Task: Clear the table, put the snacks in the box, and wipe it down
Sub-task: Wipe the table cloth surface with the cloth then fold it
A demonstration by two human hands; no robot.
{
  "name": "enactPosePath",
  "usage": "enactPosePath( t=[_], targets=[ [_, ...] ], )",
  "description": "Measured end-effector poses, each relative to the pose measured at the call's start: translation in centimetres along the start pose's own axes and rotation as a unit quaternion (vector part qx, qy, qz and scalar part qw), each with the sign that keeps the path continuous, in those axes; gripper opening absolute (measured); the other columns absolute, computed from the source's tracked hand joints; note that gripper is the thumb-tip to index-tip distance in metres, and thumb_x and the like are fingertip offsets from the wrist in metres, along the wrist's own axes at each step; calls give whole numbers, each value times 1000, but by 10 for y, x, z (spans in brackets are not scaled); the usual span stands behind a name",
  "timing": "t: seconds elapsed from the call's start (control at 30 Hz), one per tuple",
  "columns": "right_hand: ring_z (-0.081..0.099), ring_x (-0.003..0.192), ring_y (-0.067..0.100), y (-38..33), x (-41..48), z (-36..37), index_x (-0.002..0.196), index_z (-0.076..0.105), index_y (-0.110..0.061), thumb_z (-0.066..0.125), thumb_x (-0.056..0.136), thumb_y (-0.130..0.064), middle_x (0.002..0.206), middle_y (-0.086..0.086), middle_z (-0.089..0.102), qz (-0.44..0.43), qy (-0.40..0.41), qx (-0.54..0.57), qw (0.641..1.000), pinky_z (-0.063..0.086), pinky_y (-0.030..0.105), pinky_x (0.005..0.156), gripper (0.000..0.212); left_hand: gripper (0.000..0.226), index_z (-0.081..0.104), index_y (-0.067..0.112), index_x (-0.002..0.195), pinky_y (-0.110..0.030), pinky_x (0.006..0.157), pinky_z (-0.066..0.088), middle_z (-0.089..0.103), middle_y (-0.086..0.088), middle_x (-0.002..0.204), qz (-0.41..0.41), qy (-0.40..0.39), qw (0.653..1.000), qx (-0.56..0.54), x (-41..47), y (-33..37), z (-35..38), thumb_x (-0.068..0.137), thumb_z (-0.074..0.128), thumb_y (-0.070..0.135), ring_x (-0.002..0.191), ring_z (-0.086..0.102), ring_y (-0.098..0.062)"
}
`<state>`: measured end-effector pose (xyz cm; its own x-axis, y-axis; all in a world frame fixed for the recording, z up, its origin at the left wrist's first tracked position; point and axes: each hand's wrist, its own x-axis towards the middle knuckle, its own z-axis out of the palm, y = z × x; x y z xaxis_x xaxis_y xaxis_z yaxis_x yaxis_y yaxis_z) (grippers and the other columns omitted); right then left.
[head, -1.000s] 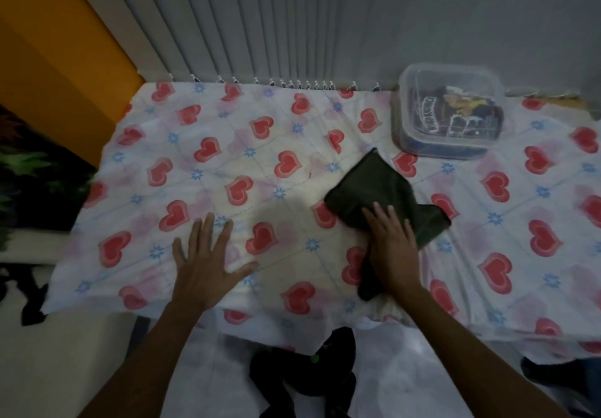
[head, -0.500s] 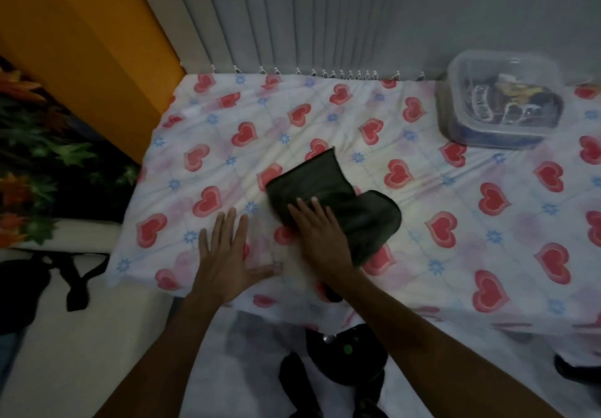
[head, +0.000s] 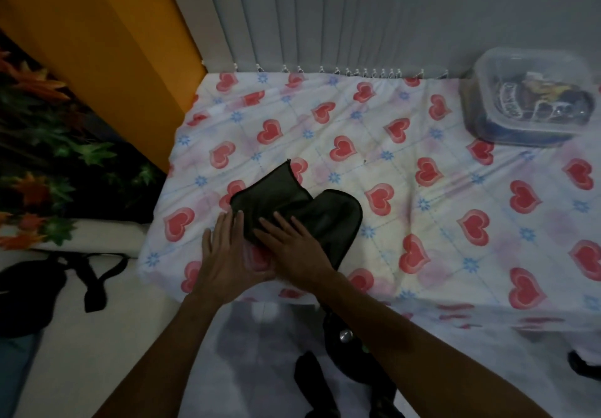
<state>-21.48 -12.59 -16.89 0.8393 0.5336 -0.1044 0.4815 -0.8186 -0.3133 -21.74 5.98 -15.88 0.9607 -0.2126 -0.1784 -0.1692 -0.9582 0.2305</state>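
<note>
Head view. Low light, wide-angle distortion at the borders.

- Wiping cloth (head: 325, 216): dark green, folded over on itself with one corner peaked toward the far edge. It lies near the left front corner of the desk (head: 455, 302), on the heart-print tablecloth (head: 406, 157).
- My right hand (head: 292, 250): flat on the near half of the cloth, fingers straight and slightly fanned, pressing down. No pinch.
- My left hand (head: 224, 255): flat on the tablecloth just left of the cloth, fingers straight and together, with the tips at the cloth's left edge. I cannot tell whether they touch it. The two hands meet at the thumb side.
- Clear plastic box (head: 487, 69): far right corner, well away from the cloth. The lid appears to be on, and snack packets (head: 546, 105) are visible inside. I see no loose snacks on the desk, so I judge the step in hand to be the wipe-down.

Handling judgement: the cloth looks light, limp and thin, so it will bunch rather than slide if pushed from one edge. A spread palm over the centre of the fold should work better than a fingertip grip. The tablecloth underneath is loose and already wrinkled, and will probably drag along with the wipe. My left palm is placed to pin it. To lift the cloth, I would pinch the peaked far corner.
</note>
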Motion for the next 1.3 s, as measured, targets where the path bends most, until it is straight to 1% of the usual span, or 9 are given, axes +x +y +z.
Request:
enactPosePath(
  t=[0.13,0.3,0.43,0.63,0.77,0.87,1.03,1.17,1.3],
  targets=[
    [11,153,25,24,-22,-3,155,28,-26,24,95,-31,164,0,21,40,28,-9,999,13,50,123,60,145,9,13,159,-58,121,19,19,-13,165,-3,15,999,-31,-2,1,-1,50,39,104,152,20,-31],
    [17,151,28,19,-35,0,152,35,-21,31,92,-27,162,4,27,22,41,37,998,13,46,122,60,145,9,14,158,-56,122,18,19,-12,165,8,16,999,-30,-9,-10,-1,49,46,102,152,18,-29],
    [36,143,33,-13,-43,21,141,52,-14,50,81,-20,152,8,45,-65,60,76,993,28,50,117,60,130,20,16,157,-56,118,28,29,-9,161,46,24,996,-68,-12,-35,-5,61,50,97,149,28,-29],
    [26,149,25,-39,-50,36,144,49,-14,49,85,-5,157,6,38,-113,52,119,985,22,43,122,60,104,20,24,159,-52,122,16,14,-7,167,36,1,999,-22,-11,-31,-12,80,20,92,154,10,-28],
    [40,140,29,-44,-50,27,142,51,-9,49,89,-1,149,13,48,-133,57,176,974,28,37,119,53,100,24,27,158,-51,123,9,7,-7,168,29,-10,1000,-7,-8,-9,-9,82,13,90,155,3,-26],
    [55,122,32,-48,-54,20,140,53,-10,56,93,1,139,15,56,-105,36,231,967,47,40,103,48,94,35,29,154,-53,123,10,11,-9,167,46,-8,999,-7,-8,5,-12,84,10,87,154,7,-28],
    [63,107,28,-49,-60,-8,131,59,-4,45,102,-7,123,16,66,17,35,361,932,48,35,96,32,79,53,27,141,-52,123,13,28,-10,162,56,-18,998,-20,-7,20,-34,91,17,76,152,20,-28],
    [64,101,13,-33,-60,-53,134,54,-4,41,104,-18,118,11,66,91,92,392,911,47,23,94,36,78,66,30,119,-41,104,47,69,1,121,105,-43,983,-142,-10,40,-68,91,14,80,114,63,-20],
    [61,104,15,-10,-54,-125,117,59,-19,43,102,-24,115,1,66,171,136,429,877,46,28,88,22,50,62,39,98,-33,73,55,70,12,85,93,-54,977,-181,-5,69,-111,91,32,79,77,65,-3]
  ],
)
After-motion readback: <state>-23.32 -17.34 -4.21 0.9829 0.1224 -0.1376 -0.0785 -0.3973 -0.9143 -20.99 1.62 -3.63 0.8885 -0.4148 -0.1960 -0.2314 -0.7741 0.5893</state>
